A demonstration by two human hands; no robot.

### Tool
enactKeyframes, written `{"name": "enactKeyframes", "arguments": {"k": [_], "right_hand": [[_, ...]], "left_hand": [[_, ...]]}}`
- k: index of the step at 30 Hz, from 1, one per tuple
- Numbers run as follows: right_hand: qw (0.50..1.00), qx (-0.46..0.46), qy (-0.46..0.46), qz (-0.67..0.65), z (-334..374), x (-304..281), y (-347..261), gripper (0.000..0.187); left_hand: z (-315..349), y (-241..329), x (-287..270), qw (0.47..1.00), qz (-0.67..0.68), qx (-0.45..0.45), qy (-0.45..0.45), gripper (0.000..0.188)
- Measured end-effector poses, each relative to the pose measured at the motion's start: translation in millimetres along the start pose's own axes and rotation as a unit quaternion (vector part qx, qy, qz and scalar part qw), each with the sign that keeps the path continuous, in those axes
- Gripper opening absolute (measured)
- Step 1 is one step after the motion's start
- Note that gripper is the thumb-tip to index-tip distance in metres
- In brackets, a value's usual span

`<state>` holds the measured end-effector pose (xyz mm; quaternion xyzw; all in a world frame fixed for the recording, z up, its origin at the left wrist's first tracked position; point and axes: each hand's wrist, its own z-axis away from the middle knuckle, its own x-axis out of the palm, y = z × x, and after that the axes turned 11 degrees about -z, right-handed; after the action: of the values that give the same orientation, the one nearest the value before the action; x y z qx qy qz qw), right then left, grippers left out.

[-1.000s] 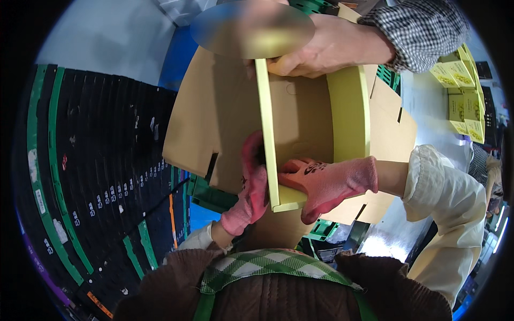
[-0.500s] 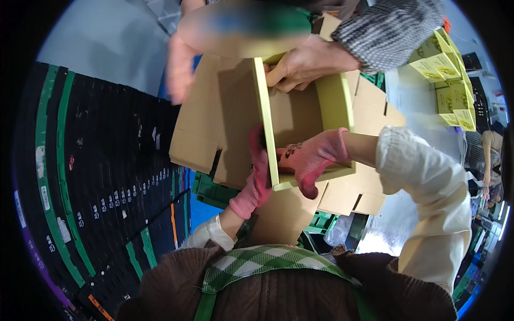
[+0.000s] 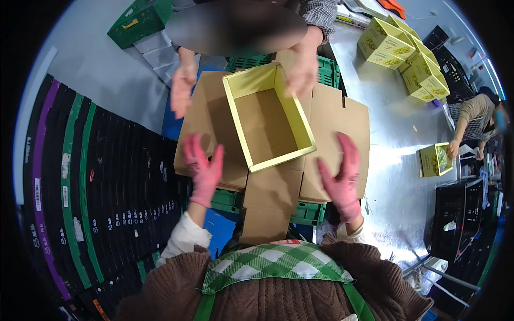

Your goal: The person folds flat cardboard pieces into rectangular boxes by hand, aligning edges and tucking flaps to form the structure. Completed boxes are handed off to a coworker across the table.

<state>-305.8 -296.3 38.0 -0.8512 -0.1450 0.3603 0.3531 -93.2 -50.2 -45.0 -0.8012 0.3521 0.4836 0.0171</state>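
A pale yellow open cardboard box sits slightly turned on flattened brown cardboard in front of me. Its inside bottom is brown. My left hand, in a pink glove, is off the box's near left side with fingers spread, holding nothing. In a matching glove, my right hand hovers to the right of the box's near corner, thumb and fingers apart. Across from me, a co-worker's hands are raised: one hand is left of the box, the other, blurred, is by its far right edge.
Green crates support the cardboard. Stacked black crates line the left. Several yellow boxes stand on the metal table at right, where another person handles a yellow box. A green bin is at the far left.
Both my hands have let go of the box and spread apart to its sides. The co-worker's hand has come out of the box. The box now rests rotated on the cardboard.
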Motion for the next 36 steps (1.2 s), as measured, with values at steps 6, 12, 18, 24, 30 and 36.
{"name": "enactKeyframes", "arguments": {"k": [6,12,18,24,30,36], "right_hand": [[0.902,0.386,0.052,0.183,87.3,-50.6,132.0,0.079],[0.878,0.477,0.038,0.023,90.5,-55.1,148.8,0.055],[0.873,0.485,0.015,0.058,59.5,-79.3,94.8,0.045],[0.940,0.260,0.056,0.215,51.8,-49.8,67.6,0.046],[0.919,0.148,-0.184,0.316,36.4,63.4,8.9,0.036],[0.977,0.175,0.049,0.111,52.3,24.6,58.3,0.053]], "left_hand": [[-22.8,-90.5,-0.8,0.960,-0.172,-0.172,-0.141,0.099],[-48.0,-70.1,-25.7,0.921,-0.052,-0.216,-0.319,0.078],[-65.1,-74.5,-48.5,0.943,-0.081,-0.160,-0.280,0.062],[-55.8,-34.4,-65.7,0.974,-0.133,0.016,-0.181,0.047],[3.5,53.7,-2.8,0.953,-0.036,0.186,-0.235,0.048],[-15.8,54.5,-4.9,0.938,-0.233,-0.016,-0.258,0.097]]}}
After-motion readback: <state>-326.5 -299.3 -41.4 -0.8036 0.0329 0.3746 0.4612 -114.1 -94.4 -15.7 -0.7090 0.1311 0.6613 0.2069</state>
